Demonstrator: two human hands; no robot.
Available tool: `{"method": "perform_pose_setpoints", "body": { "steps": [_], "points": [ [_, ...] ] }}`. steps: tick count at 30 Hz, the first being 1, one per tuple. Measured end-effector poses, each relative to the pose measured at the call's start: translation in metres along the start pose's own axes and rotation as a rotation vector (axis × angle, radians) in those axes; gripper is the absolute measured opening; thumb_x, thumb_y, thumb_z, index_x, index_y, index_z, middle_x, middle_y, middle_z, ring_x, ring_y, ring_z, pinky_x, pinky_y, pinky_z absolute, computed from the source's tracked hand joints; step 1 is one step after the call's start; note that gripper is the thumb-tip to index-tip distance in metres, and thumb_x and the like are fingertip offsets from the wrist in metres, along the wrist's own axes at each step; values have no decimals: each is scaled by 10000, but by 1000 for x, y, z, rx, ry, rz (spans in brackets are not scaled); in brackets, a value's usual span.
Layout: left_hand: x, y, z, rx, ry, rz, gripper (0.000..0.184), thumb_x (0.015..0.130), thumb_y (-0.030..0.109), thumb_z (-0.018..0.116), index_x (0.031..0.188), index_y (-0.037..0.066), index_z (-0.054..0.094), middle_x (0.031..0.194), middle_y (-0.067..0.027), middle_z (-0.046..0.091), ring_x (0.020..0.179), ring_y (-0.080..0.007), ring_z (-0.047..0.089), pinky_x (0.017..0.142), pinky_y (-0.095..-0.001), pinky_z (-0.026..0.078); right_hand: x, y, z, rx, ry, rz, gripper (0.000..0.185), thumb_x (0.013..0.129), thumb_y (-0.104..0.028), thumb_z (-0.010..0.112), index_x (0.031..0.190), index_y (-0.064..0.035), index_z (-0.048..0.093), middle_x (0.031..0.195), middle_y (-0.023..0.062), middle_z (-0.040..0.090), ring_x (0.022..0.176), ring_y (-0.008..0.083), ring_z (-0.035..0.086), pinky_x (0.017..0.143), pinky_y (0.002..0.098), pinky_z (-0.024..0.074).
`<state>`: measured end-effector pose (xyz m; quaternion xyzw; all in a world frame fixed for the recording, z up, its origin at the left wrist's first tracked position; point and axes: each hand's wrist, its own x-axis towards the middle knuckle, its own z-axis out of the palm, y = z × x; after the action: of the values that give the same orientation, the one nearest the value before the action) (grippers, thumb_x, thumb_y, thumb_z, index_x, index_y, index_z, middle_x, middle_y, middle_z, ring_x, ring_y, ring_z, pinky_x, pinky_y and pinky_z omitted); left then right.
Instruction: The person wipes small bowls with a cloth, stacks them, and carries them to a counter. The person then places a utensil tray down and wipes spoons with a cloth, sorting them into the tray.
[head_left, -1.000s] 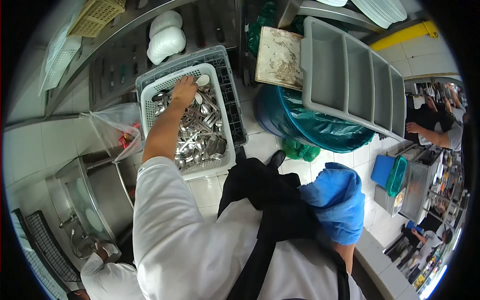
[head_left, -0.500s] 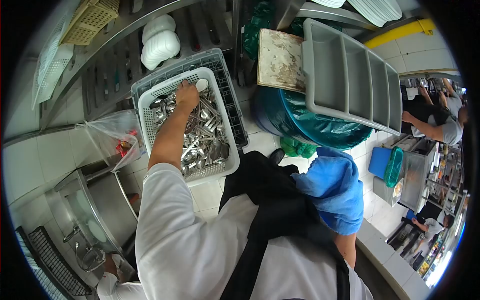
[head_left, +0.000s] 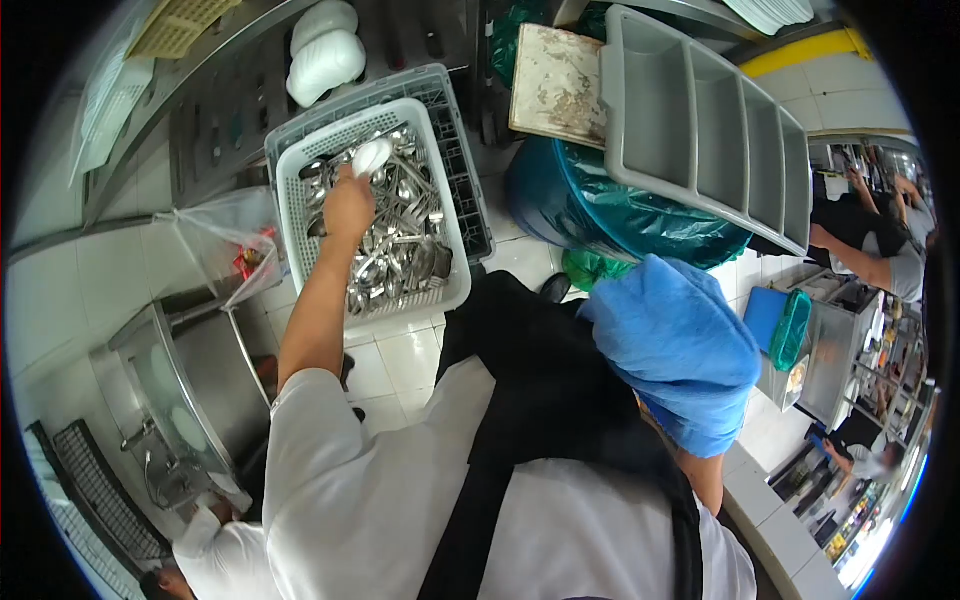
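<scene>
My left hand (head_left: 349,204) is over a white perforated basket (head_left: 462,250), closed on a small white round dish (head_left: 372,156). Beneath the dish, the basket holds a jumble of metal cutlery (head_left: 398,262), with spoons and forks showing. A blue towel (head_left: 672,345) drapes over my right hand and hides its fingers; only the forearm (head_left: 704,482) shows below the cloth. What the right fingers do under the towel is not visible.
The basket rests on a grey rack (head_left: 452,110). To its right, a grey divided tray (head_left: 655,110) and a stained board (head_left: 556,85) lie over a lined blue bin (head_left: 535,190). White bowls (head_left: 326,68) stand on the shelf. A sink (head_left: 215,385) and other people are nearby.
My left hand has taken hold of the white dish and raised it from the cutlery, moving it leftward. The towel over my right hand has shifted slightly upward and to the right.
</scene>
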<state>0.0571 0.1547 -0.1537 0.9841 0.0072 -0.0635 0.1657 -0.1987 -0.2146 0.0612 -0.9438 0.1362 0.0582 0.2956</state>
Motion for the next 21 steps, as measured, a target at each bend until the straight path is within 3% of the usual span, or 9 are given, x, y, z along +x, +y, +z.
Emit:
{"method": "perform_pose_setpoints", "body": {
  "steps": [3,5,7,8,9,11,13,18,21],
  "points": [
    [-30,-19,-13,60,-155,8,359,927,253,513,1145,-32,517,895,-293,661,888,-454,644,805,-540,491,1,5,-1,21,-6,-53,295,692,-200,706,936,-61,613,783,106,604,820,289,604,722,383,479],
    [-54,-26,-14,8,-51,-79,353,903,255,535,1076,-50,578,925,-305,657,899,-459,640,816,-520,493,2,8,0,52,-20,-90,297,691,-200,707,936,-62,613,782,106,604,822,289,604,724,384,479],
    [-70,-55,6,34,-186,-51,322,884,238,548,1002,-55,609,931,-325,645,914,-477,624,829,-525,484,5,11,1,73,-40,-138,298,691,-201,708,937,-62,612,781,105,604,823,288,605,725,384,479],
    [-82,-53,10,82,-147,-54,263,859,217,576,902,-37,633,883,-265,675,806,-386,670,733,-470,521,6,13,1,89,-43,-161,299,691,-201,708,937,-62,612,781,105,604,824,288,605,726,384,479],
    [-85,-39,0,82,-129,-53,263,859,217,576,902,-37,633,883,-265,675,806,-386,670,733,-470,521,7,16,1,110,-48,-180,300,690,-202,708,938,-63,612,780,105,603,824,288,605,727,384,480],
    [-119,-14,-26,-824,-339,-494,180,842,140,592,934,-12,624,859,-165,691,700,-222,658,629,-346,517,9,18,0,165,-84,-214,301,690,-202,709,938,-63,612,780,104,603,826,287,605,729,384,480],
    [-151,44,-54,-1145,-379,-414,144,860,85,598,981,7,610,873,-94,685,652,-111,604,572,-239,469,16,17,0,232,-110,-261,303,689,-203,710,939,-64,611,779,103,603,827,286,605,730,384,480],
    [-215,198,-74,-1401,-389,-268,201,969,150,537,1096,-2,568,952,-142,697,660,-157,651,552,-249,498,34,9,-1,525,-272,-374,307,687,-205,712,941,-65,610,777,102,602,830,285,605,735,385,480],
    [-234,260,-60,-1444,-311,-114,177,1000,165,501,1081,11,535,800,-69,650,611,-130,621,526,-233,482,43,12,-4,677,-396,-358,309,687,-206,713,942,-65,610,776,101,601,832,284,605,737,385,480]
  ]
}}
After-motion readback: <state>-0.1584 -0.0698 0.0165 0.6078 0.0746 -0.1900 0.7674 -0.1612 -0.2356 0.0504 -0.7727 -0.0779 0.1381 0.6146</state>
